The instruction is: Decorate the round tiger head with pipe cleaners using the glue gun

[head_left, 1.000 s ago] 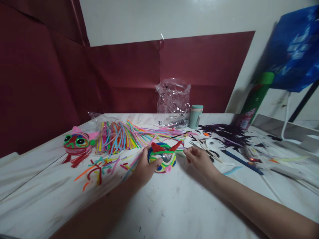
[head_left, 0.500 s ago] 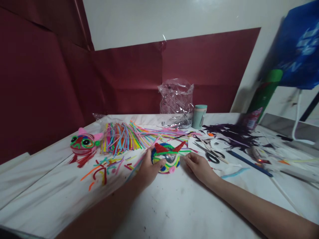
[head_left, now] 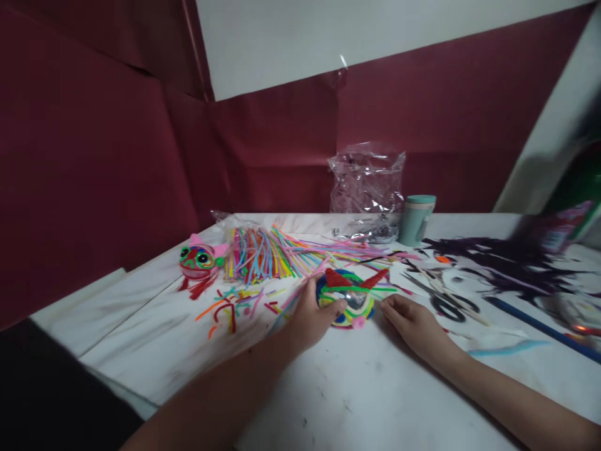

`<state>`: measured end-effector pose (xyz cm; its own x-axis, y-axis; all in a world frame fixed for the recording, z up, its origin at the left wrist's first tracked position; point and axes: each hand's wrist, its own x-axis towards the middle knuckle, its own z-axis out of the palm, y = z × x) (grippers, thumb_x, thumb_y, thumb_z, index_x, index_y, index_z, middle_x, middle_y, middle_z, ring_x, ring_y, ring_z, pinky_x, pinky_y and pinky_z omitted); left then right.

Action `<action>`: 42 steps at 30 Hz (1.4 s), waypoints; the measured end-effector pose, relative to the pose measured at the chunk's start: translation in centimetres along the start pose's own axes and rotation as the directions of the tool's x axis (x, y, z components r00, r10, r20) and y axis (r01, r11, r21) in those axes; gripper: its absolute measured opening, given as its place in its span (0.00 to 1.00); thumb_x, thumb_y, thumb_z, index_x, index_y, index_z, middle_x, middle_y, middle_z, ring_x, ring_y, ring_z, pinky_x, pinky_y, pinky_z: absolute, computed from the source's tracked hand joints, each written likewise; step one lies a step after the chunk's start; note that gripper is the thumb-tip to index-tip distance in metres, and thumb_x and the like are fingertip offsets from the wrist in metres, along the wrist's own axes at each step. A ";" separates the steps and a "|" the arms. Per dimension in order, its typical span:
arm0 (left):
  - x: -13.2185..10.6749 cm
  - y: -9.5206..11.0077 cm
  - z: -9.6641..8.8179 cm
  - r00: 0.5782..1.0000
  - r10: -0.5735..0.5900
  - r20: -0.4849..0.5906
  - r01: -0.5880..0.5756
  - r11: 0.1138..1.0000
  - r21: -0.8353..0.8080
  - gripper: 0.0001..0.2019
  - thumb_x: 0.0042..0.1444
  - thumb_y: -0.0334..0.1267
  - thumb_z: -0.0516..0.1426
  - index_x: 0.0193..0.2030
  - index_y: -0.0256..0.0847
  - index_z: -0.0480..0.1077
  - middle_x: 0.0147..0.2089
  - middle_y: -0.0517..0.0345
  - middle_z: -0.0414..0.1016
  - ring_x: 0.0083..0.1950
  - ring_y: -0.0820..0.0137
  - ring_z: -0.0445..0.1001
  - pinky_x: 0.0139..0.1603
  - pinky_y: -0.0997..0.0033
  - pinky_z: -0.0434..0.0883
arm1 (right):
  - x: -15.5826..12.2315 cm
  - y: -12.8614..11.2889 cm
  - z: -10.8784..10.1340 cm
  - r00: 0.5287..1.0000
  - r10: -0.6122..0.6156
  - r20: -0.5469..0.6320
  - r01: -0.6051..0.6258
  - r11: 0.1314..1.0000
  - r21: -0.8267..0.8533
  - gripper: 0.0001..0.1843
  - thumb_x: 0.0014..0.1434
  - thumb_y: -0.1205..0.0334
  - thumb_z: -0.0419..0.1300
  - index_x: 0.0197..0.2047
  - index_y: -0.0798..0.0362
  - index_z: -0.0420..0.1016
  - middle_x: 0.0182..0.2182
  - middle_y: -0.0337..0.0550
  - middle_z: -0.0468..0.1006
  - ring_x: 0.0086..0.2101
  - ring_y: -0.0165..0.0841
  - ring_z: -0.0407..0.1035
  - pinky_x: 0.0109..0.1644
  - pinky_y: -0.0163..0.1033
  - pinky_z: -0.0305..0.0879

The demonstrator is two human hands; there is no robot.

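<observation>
Table (head_left: 366,388): mask (head_left: 355,302) near the middle, between the hands; left hand (head_left: 312,318) wraps its left edge, thumb across the front; right hand (head_left: 416,322) pinches just beside it — contents cannot be told; mask is probably light, soft-faced, crushable — hold by the rim; scissors (head_left: 434,296) obstruct rightward reach; offcuts (head_left: 232,319) lie left.

Creased dark red sheeting (head_left: 272,144) covers the lower part of a pale wall (head_left: 375,31) and the left side of a dimly lit room, behind a white table (head_left: 154,351) with grey marble-like streaks; the area below its left edge lies in deep shadow.
</observation>
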<state>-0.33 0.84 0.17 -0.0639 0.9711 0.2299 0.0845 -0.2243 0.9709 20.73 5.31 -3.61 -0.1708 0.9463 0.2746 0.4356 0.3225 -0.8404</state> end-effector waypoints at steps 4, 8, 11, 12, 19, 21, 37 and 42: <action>-0.3 0.1 0.0 1.000 -0.019 0.013 0.020 1.000 -0.014 0.30 0.46 0.34 0.63 0.58 0.40 0.61 0.52 0.50 0.73 0.54 0.60 0.70 0.56 0.59 0.67 | -0.1 0.1 -0.1 0.999 0.004 0.033 -0.002 0.998 -0.064 0.21 0.55 0.41 0.52 0.23 0.49 0.61 0.16 0.33 0.61 0.20 0.30 0.56 0.24 0.36 0.53; -0.3 -0.3 0.0 1.000 -0.010 0.015 0.011 0.999 -0.047 0.32 0.45 0.34 0.64 0.58 0.41 0.62 0.51 0.50 0.73 0.54 0.60 0.70 0.56 0.59 0.66 | -0.2 0.2 -0.2 0.998 0.030 0.052 -0.024 0.995 -0.100 0.21 0.55 0.40 0.51 0.24 0.49 0.62 0.17 0.34 0.62 0.21 0.31 0.57 0.26 0.36 0.55; -0.2 -0.6 0.0 1.000 -0.004 0.012 0.005 0.998 -0.056 0.32 0.44 0.35 0.65 0.58 0.41 0.62 0.51 0.50 0.73 0.55 0.59 0.69 0.57 0.58 0.66 | -0.2 0.1 -0.2 0.999 0.026 0.047 -0.021 0.994 -0.107 0.21 0.54 0.40 0.52 0.24 0.49 0.62 0.17 0.34 0.62 0.20 0.31 0.57 0.25 0.36 0.56; -0.2 -0.6 0.0 1.000 -0.001 0.010 0.002 0.999 -0.052 0.32 0.44 0.35 0.65 0.58 0.41 0.62 0.51 0.50 0.73 0.55 0.59 0.69 0.58 0.58 0.65 | -0.2 0.0 -0.2 0.999 0.022 0.041 -0.018 0.994 -0.104 0.21 0.54 0.40 0.52 0.24 0.49 0.63 0.16 0.34 0.62 0.20 0.31 0.57 0.25 0.36 0.56; -0.3 -0.4 0.1 1.000 0.010 0.000 -0.010 0.999 -0.037 0.32 0.43 0.36 0.66 0.57 0.40 0.62 0.52 0.49 0.72 0.56 0.58 0.68 0.58 0.57 0.65 | -0.2 -0.5 -0.1 1.000 -0.009 0.014 0.010 0.999 -0.050 0.22 0.51 0.39 0.55 0.22 0.49 0.64 0.15 0.35 0.63 0.19 0.31 0.57 0.22 0.36 0.57; -0.3 -0.4 0.1 1.000 0.011 0.003 -0.011 0.999 -0.032 0.32 0.44 0.35 0.65 0.57 0.41 0.62 0.52 0.49 0.72 0.57 0.58 0.68 0.58 0.58 0.65 | -0.2 -0.7 -0.2 1.000 -0.008 0.006 0.008 0.999 -0.049 0.22 0.51 0.39 0.55 0.21 0.49 0.64 0.15 0.35 0.64 0.19 0.31 0.57 0.22 0.36 0.57; -0.9 -0.3 -0.2 0.992 0.052 0.114 -0.057 0.998 0.040 0.45 0.36 0.38 0.70 0.62 0.39 0.57 0.61 0.41 0.64 0.61 0.52 0.64 0.62 0.50 0.60 | -0.8 0.2 0.1 0.977 -0.126 0.173 0.079 0.964 0.255 0.40 0.46 0.40 0.66 0.57 0.50 0.62 0.49 0.55 0.75 0.43 0.47 0.73 0.45 0.49 0.74; -1.1 0.0 0.1 0.988 0.048 0.144 -0.045 0.999 -0.020 0.47 0.33 0.38 0.71 0.63 0.40 0.57 0.61 0.42 0.64 0.61 0.50 0.64 0.61 0.50 0.61 | -0.9 -0.2 0.3 0.978 -0.127 0.167 0.074 0.955 0.289 0.45 0.44 0.40 0.68 0.60 0.50 0.62 0.52 0.56 0.74 0.49 0.50 0.71 0.52 0.51 0.71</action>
<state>-0.15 -0.26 -0.06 0.0843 0.9609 0.2637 0.0671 -0.2696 0.9606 20.53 4.36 -3.86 -0.3699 0.8804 0.2969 0.1479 0.3713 -0.9166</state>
